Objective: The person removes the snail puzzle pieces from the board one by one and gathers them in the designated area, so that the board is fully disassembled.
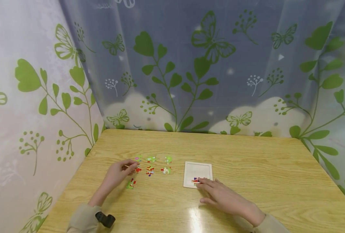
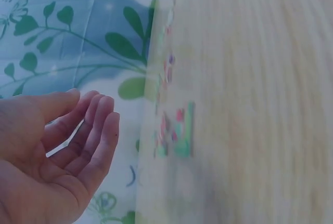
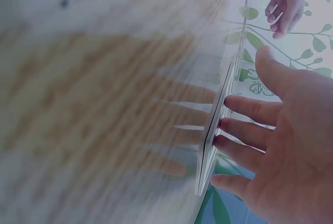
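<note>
My left hand point(image 1: 118, 174) hovers at the left end of several loose jigsaw pieces, fingers loosely bent and nothing between them in the left wrist view. Close by its fingertips lie a red piece point(image 1: 139, 170) and a green piece with a pink flower point(image 1: 137, 159). A green and red piece point(image 1: 130, 184) lies nearer the front. My right hand point(image 1: 223, 195) reaches over the near right part of a square, pale puzzle tray point(image 1: 189, 168). Its fingers are extended, with the tips at a red and blue jigsaw piece point(image 1: 195, 181) inside the tray.
Other pieces lie in rough rows on the wooden table point(image 1: 257, 165), among them a multicoloured piece point(image 1: 150, 171), a white and red piece point(image 1: 166, 170) and a green piece point(image 1: 168, 160). A leaf-patterned curtain point(image 1: 172, 64) stands behind the table's far edge.
</note>
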A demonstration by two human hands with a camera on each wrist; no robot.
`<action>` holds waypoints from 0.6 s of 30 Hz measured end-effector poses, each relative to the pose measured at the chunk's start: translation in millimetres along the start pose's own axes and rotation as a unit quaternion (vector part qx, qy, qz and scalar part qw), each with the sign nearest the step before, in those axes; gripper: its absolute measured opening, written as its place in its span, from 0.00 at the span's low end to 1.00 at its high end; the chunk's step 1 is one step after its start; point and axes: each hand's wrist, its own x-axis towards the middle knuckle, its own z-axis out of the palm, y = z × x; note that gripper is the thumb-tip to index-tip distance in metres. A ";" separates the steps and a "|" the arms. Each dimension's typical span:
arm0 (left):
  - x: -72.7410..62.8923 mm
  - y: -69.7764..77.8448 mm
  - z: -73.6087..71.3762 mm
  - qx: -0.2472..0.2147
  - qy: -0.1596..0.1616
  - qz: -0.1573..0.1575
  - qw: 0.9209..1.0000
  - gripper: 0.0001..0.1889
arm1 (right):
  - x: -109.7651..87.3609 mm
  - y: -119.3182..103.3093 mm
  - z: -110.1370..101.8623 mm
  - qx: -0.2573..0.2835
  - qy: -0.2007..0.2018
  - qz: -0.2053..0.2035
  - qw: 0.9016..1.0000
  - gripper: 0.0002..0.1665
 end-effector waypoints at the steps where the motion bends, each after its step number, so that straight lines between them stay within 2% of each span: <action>1: 1.3 2.5 1.4 -0.008 0.001 0.007 1.000 0.14 | 0.1 0.0 0.2 -0.001 0.000 0.000 1.000 0.33; 3: 4.5 7.0 4.9 -0.026 -0.002 0.019 0.999 0.15 | 0.5 0.1 0.0 -0.003 0.003 -0.006 1.000 0.33; 11: 16.8 26.7 25.1 -0.053 -0.022 0.063 0.996 0.13 | 0.5 -1.3 -2.2 -0.008 0.006 -0.016 1.000 0.33; 18: 25.8 43.0 47.2 -0.053 -0.050 0.093 0.993 0.14 | -0.5 -2.6 -3.4 -0.025 0.014 -0.015 0.999 0.33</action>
